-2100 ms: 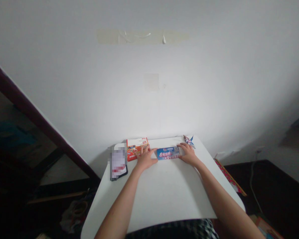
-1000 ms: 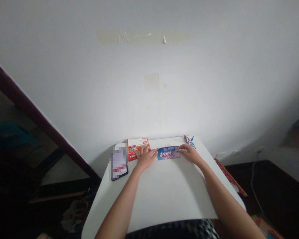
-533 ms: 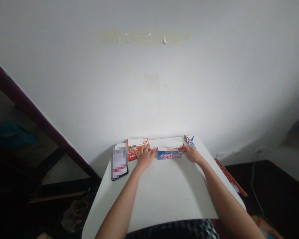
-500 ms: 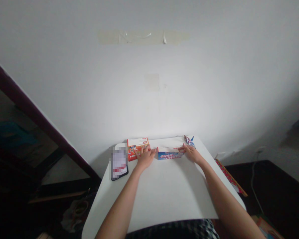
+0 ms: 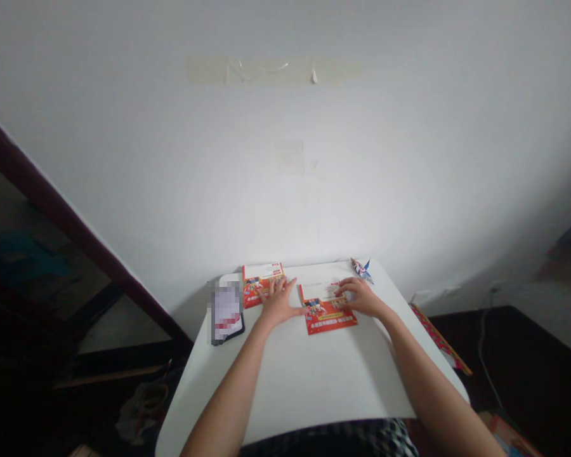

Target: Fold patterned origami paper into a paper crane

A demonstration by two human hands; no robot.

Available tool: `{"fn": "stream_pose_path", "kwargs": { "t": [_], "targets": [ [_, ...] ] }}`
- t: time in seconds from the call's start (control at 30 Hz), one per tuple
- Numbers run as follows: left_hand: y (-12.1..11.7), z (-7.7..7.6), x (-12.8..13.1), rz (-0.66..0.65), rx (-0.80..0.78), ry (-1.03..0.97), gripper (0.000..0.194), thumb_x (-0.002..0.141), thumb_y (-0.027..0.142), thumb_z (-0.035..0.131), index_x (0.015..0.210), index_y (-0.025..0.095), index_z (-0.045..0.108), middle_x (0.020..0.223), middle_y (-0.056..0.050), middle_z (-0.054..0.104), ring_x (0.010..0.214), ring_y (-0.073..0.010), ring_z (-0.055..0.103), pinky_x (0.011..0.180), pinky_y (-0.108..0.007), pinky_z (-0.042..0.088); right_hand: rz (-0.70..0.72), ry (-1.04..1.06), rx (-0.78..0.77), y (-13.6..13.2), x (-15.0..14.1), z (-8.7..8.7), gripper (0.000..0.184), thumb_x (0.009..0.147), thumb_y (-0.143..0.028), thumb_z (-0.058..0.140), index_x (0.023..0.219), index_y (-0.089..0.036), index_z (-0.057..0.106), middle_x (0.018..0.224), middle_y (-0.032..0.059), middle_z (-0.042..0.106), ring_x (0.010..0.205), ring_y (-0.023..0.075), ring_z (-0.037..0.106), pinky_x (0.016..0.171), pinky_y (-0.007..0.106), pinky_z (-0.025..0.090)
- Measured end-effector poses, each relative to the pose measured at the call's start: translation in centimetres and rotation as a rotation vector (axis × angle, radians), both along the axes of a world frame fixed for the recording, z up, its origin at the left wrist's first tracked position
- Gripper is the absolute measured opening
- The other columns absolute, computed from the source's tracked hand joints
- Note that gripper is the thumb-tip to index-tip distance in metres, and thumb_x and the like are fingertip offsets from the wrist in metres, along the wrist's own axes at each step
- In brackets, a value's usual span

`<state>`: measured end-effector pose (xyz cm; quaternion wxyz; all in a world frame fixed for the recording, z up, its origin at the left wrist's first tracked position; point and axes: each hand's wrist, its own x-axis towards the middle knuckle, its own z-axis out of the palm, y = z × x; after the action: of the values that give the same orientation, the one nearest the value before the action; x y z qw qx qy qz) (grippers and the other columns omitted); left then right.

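Note:
Two red-and-white printed sheets lie on the white table. The left sheet (image 5: 253, 293) is partly covered by the fingers of my left hand (image 5: 278, 304). That hand is open, its thumb stretched out to the left edge of the right sheet (image 5: 330, 322). My right hand (image 5: 361, 298) rests over the right side of this sheet, fingers apart and slightly bent. A crease crosses the right sheet between its white upper part and red lower part. Behind my right hand sits a small folded-paper figure (image 5: 361, 269), blue, white and reddish.
A phone-like slab (image 5: 227, 311) with a blurred face lies at the table's left edge. The white table (image 5: 309, 381) stands against a wall (image 5: 285, 209) with tape on it. A dark red frame (image 5: 76, 222) leans at left; a cable (image 5: 483, 343) hangs at right.
The right sheet was folded over with a blue printed side showing; now it lies unfolded, red part toward me. My left thumb has moved out to its edge, and my right fingers have spread.

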<state>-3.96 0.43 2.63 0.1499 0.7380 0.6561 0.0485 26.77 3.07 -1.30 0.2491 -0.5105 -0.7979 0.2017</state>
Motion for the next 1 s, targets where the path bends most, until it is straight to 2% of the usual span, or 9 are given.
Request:
{"fn": "stream_pose_path", "kwargs": {
  "t": [0.07, 0.13, 0.23, 0.37, 0.47, 0.57, 0.67, 0.8, 1.0],
  "targets": [
    [0.0, 0.0, 0.1, 0.001, 0.011, -0.009, 0.110, 0.071, 0.079, 0.068, 0.163, 0.043, 0.021, 0.175, -0.008, 0.017, 0.160, -0.0445, 0.005, 0.117, -0.082, 0.004, 0.001, -0.020, 0.004, -0.1, -0.1, 0.1, 0.032, 0.071, -0.039, 0.086, 0.101, -0.031, 0.082, 0.129, 0.0056, 0.068, 0.125, 0.0278, 0.059, 0.114, 0.046, 0.042],
    [-0.1, 0.1, 0.1, -0.007, 0.027, -0.018, 0.107, 0.071, 0.078, 0.069, 0.162, 0.047, 0.022, 0.174, -0.008, 0.018, 0.160, -0.0449, 0.005, 0.116, -0.084, 0.004, 0.000, -0.028, -0.011, -0.2, -0.1, 0.2, 0.033, 0.072, -0.040, 0.085, 0.103, -0.031, 0.081, 0.131, 0.0058, 0.067, 0.126, 0.0286, 0.058, 0.114, 0.046, 0.041],
    [-0.3, 0.2, 0.1, -0.037, 0.067, -0.020, 0.098, 0.073, 0.073, 0.073, 0.158, 0.052, 0.031, 0.175, -0.006, 0.015, 0.160, -0.0447, 0.005, 0.116, -0.083, 0.003, -0.007, -0.033, -0.043, -0.3, -0.1, 0.4, 0.034, 0.073, -0.039, 0.083, 0.106, -0.031, 0.081, 0.135, 0.0057, 0.066, 0.130, 0.0298, 0.055, 0.116, 0.047, 0.039],
    [-0.6, 0.6, 0.2, -0.146, 0.107, -0.041, 0.082, 0.077, 0.062, 0.077, 0.151, 0.053, 0.044, 0.176, 0.002, 0.013, 0.160, -0.0444, 0.002, 0.120, -0.079, 0.002, -0.012, -0.033, -0.028, -0.4, -0.4, 0.4, 0.032, 0.079, -0.037, 0.078, 0.110, -0.031, 0.079, 0.139, 0.0039, 0.065, 0.133, 0.0293, 0.054, 0.118, 0.047, 0.037],
    [-0.8, 0.7, 0.3, -0.242, 0.100, -0.068, 0.067, 0.084, 0.055, 0.072, 0.147, 0.054, 0.049, 0.174, 0.009, 0.021, 0.160, -0.0419, 0.005, 0.123, -0.076, 0.005, -0.023, -0.034, 0.043, -0.4, -1.0, 0.1, 0.031, 0.086, -0.030, 0.070, 0.116, -0.031, 0.077, 0.143, 0.0026, 0.064, 0.134, 0.0276, 0.053, 0.118, 0.046, 0.038],
    [-1.0, 0.6, 0.5, -0.306, 0.092, -0.070, 0.049, 0.090, 0.054, 0.065, 0.139, 0.055, 0.058, 0.168, 0.012, 0.035, 0.160, -0.0389, 0.009, 0.125, -0.074, 0.002, -0.080, -0.032, 0.134, -0.5, -1.6, -0.4, 0.034, 0.089, -0.021, 0.063, 0.119, -0.030, 0.076, 0.143, 0.0037, 0.063, 0.134, 0.0277, 0.051, 0.117, 0.049, 0.039],
    [-1.1, 0.3, 0.6, -0.320, 0.112, -0.088, 0.042, 0.094, 0.056, 0.059, 0.135, 0.055, 0.062, 0.162, 0.011, 0.046, 0.159, -0.0387, 0.014, 0.123, -0.076, -0.002, -0.097, -0.018, 0.216, -0.6, -2.1, -0.8, 0.034, 0.090, -0.017, 0.060, 0.118, -0.029, 0.076, 0.140, 0.0055, 0.064, 0.132, 0.0288, 0.050, 0.114, 0.051, 0.041],
    [-1.1, -0.1, 0.5, -0.327, 0.195, -0.092, 0.043, 0.093, 0.060, 0.059, 0.134, 0.053, 0.064, 0.157, 0.006, 0.053, 0.154, -0.0399, 0.024, 0.122, -0.077, -0.002, -0.071, -0.002, 0.294, -1.0, -2.5, -0.9, 0.028, 0.091, -0.024, 0.064, 0.115, -0.030, 0.077, 0.133, 0.0074, 0.067, 0.125, 0.0310, 0.053, 0.109, 0.054, 0.045],
    [-1.1, -0.4, 0.5, -0.329, 0.307, -0.066, 0.047, 0.089, 0.060, 0.066, 0.134, 0.049, 0.066, 0.142, -0.004, 0.059, 0.143, -0.0373, 0.038, 0.123, -0.073, 0.012, -0.043, -0.070, 0.265, -1.7, -3.1, -0.2, 0.030, 0.088, -0.032, 0.071, 0.118, -0.035, 0.078, 0.133, 0.0070, 0.067, 0.123, 0.0323, 0.055, 0.107, 0.054, 0.046]
  ]
}}
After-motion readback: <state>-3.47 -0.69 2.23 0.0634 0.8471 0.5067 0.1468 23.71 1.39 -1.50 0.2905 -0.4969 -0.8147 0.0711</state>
